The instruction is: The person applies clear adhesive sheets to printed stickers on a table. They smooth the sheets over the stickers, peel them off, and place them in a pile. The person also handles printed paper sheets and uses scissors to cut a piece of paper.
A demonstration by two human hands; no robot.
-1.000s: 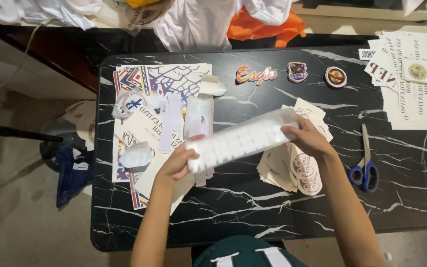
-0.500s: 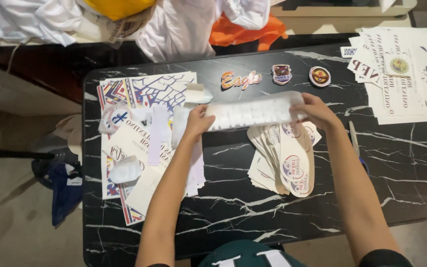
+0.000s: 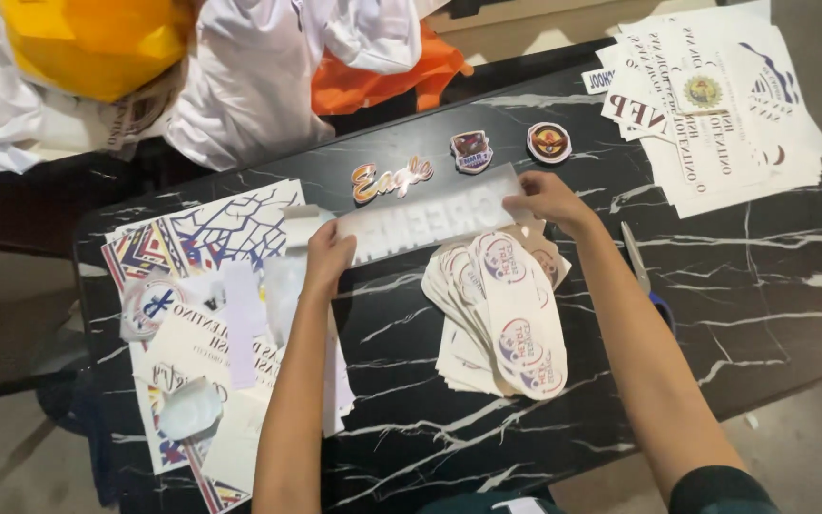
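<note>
Both my hands hold a long translucent white strip [image 3: 425, 217] with pale lettering, stretched flat over the black marble-patterned table [image 3: 744, 286]. My left hand [image 3: 327, 255] grips its left end, my right hand [image 3: 546, 200] its right end. The strip lies just below a cut-out word sticker [image 3: 392, 178] and two round badge stickers [image 3: 473, 150] [image 3: 549, 142]. Right below the strip a fanned pile of printed sticker sheets [image 3: 501, 314] rests on the table.
Patterned sheets and paper scraps [image 3: 211, 314] cover the table's left side. Printed white sheets [image 3: 715, 105] lie at the back right. Scissors [image 3: 641, 271] sit partly behind my right forearm. White, orange and yellow garments [image 3: 240, 67] are heaped beyond the far edge.
My hands have carried the strip away from me toward the far side of the table and levelled it out, bringing it down just below the cut-out stickers.
</note>
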